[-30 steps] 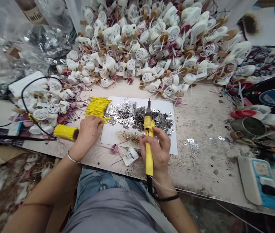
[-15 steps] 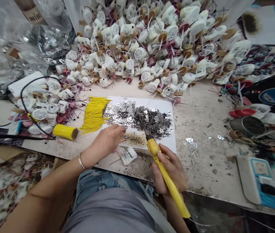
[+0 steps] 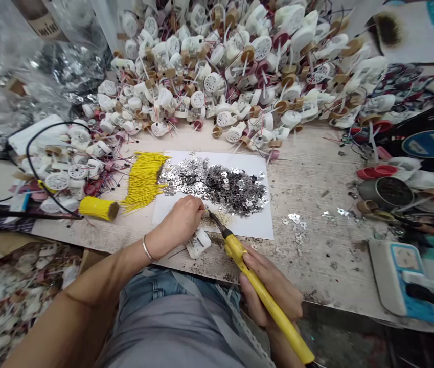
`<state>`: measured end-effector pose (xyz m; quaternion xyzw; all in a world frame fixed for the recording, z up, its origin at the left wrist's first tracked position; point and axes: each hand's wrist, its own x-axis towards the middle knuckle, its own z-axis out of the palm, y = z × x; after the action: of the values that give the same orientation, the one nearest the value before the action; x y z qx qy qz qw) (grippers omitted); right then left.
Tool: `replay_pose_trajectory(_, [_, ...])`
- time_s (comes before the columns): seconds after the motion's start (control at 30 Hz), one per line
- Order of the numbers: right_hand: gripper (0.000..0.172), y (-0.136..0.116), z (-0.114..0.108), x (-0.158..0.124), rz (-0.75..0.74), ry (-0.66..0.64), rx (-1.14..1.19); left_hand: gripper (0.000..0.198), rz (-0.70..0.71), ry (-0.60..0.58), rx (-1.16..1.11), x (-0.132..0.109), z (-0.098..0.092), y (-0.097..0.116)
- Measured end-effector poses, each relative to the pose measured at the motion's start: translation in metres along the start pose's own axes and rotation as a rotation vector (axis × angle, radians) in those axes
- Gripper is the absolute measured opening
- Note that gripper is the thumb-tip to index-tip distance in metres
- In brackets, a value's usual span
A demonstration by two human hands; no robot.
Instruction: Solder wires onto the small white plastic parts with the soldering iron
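My right hand (image 3: 268, 286) is wrapped round a yellow soldering iron (image 3: 268, 296), whose dark tip points up and left at the scorched patch of a white sheet (image 3: 257, 230). Close to that tip, the fingers of my left hand (image 3: 182, 217) are pinched together; whatever they hold is too small or hidden to make out. Just below them a white plastic part (image 3: 199, 244) with thin wires lies at the table edge, partly covered by the hand. Small metal plates (image 3: 235, 189) form a heap on the sheet, silvery at left and darker at right.
Yellow wires (image 3: 143, 179) lie spread left of the sheet, beside a tied yellow bundle (image 3: 97, 208). White plastic assemblies (image 3: 209, 82) pile up along the back. At right stand a metal cup (image 3: 387, 193) and a white-and-blue power socket (image 3: 401, 278). Loose metal plates (image 3: 295, 220) lie nearby.
The soldering iron's tip has come down from the metal heap to the scorched patch, near my left fingers. My left hand has shifted slightly right, and the view has moved a little.
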<state>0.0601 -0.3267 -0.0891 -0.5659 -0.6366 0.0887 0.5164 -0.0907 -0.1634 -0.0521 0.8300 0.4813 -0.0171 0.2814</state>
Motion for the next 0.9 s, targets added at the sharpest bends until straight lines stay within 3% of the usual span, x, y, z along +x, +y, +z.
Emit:
replay_pose_trajectory(0.2, [0.041,-0.0025,-0.0002,-0.0003,0.039,0.069,0.005,0.017,-0.064,0.002,0.137,-0.0007,-0.0019,0.003])
replay_pose_trajectory(0.9, [0.05,-0.001,-0.0041,0.0062,-0.079,-0.035,-0.075,0.019,-0.072,0.002,0.184,0.0001,-0.0012,0.0077])
